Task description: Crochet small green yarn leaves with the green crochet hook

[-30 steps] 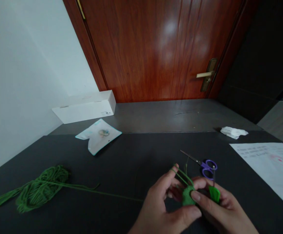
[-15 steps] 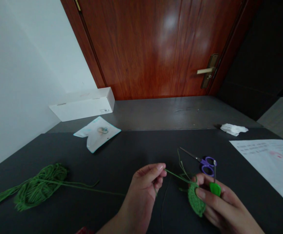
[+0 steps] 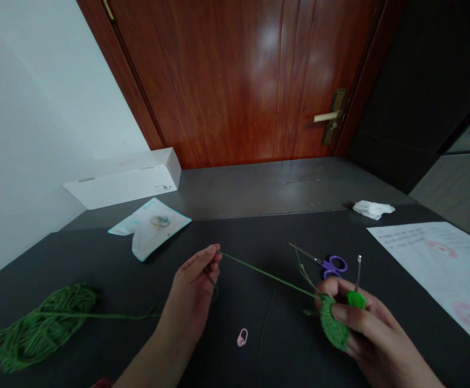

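My left hand (image 3: 194,293) is closed, pinching a strand of green yarn (image 3: 267,272) that runs taut to the right. That strand ends at a small green crocheted piece (image 3: 334,326), gripped between the thumb and fingers of my right hand (image 3: 370,323). Also in my right hand is a crochet hook (image 3: 357,299) with a bright green handle, its metal tip upward. Loose yarn ends stick out by the piece. At the left lies a skein of green yarn (image 3: 49,326), with a strand leading toward my left wrist.
Purple-handled scissors (image 3: 327,264) lie just beyond my right hand. A pink stitch marker (image 3: 242,338) rests between my hands. Farther off are a plastic packet (image 3: 148,229), a white box (image 3: 133,180), crumpled tissue (image 3: 373,209) and a printed sheet (image 3: 441,264).
My left hand has moved left, away from my right, so the taut strand is longer. The pink marker now shows. The whole view has shifted slightly.
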`<move>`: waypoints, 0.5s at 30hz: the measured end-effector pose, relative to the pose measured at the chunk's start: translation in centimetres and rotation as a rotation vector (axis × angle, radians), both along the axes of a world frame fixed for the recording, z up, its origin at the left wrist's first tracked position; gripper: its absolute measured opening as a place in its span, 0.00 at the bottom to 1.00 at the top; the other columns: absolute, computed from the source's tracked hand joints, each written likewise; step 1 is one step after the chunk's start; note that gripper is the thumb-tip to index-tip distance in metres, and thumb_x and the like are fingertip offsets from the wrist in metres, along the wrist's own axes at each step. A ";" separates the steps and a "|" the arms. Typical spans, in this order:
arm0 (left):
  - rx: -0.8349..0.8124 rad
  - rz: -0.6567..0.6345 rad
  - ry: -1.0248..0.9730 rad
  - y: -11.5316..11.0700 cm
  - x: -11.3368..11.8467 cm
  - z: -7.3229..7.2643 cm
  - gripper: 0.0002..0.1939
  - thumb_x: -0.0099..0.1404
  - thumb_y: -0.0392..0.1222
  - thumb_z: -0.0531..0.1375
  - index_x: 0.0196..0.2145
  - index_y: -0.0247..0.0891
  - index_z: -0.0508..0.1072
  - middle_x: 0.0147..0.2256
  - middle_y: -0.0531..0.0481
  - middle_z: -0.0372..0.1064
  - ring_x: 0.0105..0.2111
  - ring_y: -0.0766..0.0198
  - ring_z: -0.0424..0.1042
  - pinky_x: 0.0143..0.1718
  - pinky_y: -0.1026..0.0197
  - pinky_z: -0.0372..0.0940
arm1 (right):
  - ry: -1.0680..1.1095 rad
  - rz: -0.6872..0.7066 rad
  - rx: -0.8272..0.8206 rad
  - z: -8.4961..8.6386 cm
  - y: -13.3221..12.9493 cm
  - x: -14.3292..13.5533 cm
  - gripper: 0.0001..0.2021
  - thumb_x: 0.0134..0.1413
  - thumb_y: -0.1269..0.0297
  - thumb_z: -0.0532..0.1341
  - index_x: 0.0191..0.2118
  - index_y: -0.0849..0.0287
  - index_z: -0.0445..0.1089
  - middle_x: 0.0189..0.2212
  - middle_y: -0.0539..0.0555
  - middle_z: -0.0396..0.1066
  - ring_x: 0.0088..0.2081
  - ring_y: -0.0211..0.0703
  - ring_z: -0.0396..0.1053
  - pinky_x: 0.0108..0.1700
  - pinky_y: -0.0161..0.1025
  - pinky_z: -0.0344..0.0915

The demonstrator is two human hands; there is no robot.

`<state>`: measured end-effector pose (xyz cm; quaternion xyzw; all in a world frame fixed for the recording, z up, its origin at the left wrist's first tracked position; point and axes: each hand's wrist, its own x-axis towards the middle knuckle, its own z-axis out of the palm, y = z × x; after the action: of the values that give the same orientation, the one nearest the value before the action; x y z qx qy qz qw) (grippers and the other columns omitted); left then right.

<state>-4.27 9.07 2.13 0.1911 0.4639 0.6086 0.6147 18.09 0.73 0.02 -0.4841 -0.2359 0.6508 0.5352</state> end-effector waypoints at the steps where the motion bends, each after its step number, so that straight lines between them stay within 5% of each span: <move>1: 0.002 0.014 0.012 0.2 -0.3 0.0 0.05 0.56 0.27 0.61 0.26 0.29 0.78 0.23 0.51 0.70 0.22 0.74 0.66 0.22 0.74 0.62 | 0.010 0.005 0.002 0.1 0.0 0.0 0.14 0.37 0.56 0.71 0.31 0.55 0.73 0.20 0.45 0.58 0.18 0.30 0.46 0.19 0.29 0.49; 15: 0.015 0.039 0.216 1.9 -2.3 -0.6 0.03 0.48 0.27 0.65 0.24 0.30 0.78 0.23 0.51 0.73 0.21 0.74 0.68 0.21 0.75 0.62 | 0.080 -0.009 0.040 0.4 0.2 -0.4 0.12 0.37 0.60 0.71 0.29 0.57 0.71 0.21 0.46 0.59 0.20 0.32 0.49 0.20 0.29 0.49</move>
<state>-6.54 11.02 1.57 0.2512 0.5263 0.5999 0.5477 17.71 0.93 0.44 -0.4477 -0.2251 0.6625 0.5568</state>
